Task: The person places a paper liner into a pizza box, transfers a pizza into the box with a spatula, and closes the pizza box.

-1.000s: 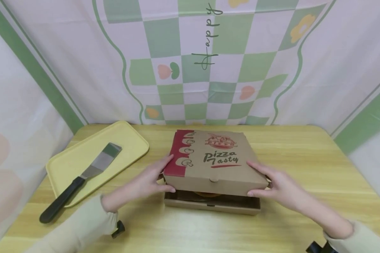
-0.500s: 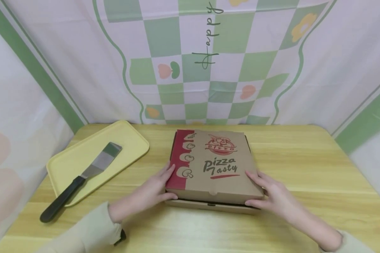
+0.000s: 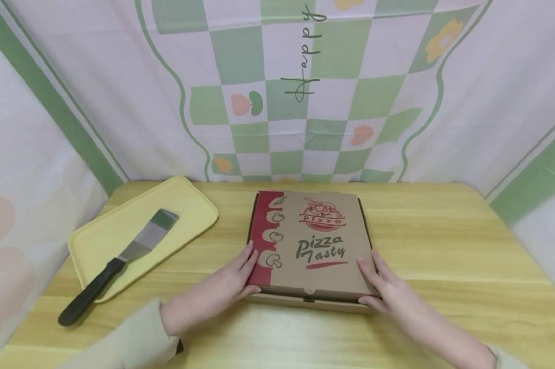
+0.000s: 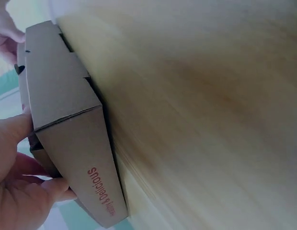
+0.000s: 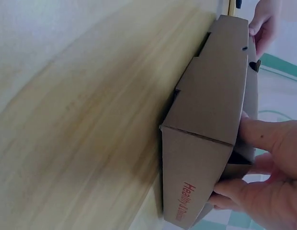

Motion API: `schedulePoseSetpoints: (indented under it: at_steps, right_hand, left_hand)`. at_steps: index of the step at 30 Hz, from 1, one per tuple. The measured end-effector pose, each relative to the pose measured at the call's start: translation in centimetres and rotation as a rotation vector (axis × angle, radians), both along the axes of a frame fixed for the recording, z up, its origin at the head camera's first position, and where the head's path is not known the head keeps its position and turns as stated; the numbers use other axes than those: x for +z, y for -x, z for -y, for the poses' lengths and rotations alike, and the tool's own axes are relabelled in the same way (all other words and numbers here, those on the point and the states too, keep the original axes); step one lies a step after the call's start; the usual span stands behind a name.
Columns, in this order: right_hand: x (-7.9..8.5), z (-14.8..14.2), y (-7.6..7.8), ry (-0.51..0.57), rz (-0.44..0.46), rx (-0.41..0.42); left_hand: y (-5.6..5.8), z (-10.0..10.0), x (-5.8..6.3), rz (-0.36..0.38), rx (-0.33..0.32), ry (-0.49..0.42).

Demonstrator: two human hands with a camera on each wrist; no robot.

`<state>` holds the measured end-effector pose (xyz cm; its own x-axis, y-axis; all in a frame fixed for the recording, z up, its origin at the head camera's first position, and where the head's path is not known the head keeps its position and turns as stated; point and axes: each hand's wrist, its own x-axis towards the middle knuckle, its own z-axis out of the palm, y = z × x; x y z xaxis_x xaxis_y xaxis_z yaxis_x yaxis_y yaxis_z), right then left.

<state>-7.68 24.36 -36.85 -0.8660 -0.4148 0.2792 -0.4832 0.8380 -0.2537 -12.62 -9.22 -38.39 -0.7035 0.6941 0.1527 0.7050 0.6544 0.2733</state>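
Note:
A brown cardboard pizza box with a red left band and "Pizza Tasty" print lies on the table. Its lid is down, with the flap tucked inside the box base and a small gap left along the front edge. My left hand grips the lid's front left corner, thumb at the front and fingers along the side. At the opposite front corner my right hand pinches the lid the same way. In the right wrist view, the lid's side flap shows between thumb and fingers. The box's contents are hidden.
To the left, a yellow tray lies on the wooden table. A cake turner with a black handle rests across it, the handle sticking out over the tray's front edge. A patterned cloth hangs behind the table.
Both hands have lowered the lid toward me and down, from raised with the inside showing to nearly flat on the base. The tray and turner have not moved.

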Motion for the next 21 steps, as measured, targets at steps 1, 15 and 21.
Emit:
schedulePoseSetpoints:
  at_steps: [1, 15, 21]
  right_hand:
    - [-0.1, 0.0, -0.1, -0.007, -0.003, 0.005]
    - [0.0, -0.3, 0.4, -0.073, -0.086, 0.08]
    - [1.1, -2.6, 3.7, 0.046, 0.103, -0.031]
  left_hand:
    - [-0.1, 0.0, 0.0, -0.012, -0.007, 0.017]
    - [1.7, 0.6, 0.4, -0.127, -0.083, 0.005]
    - [5.9, 2.7, 0.3, 0.091, 0.04, -0.196]
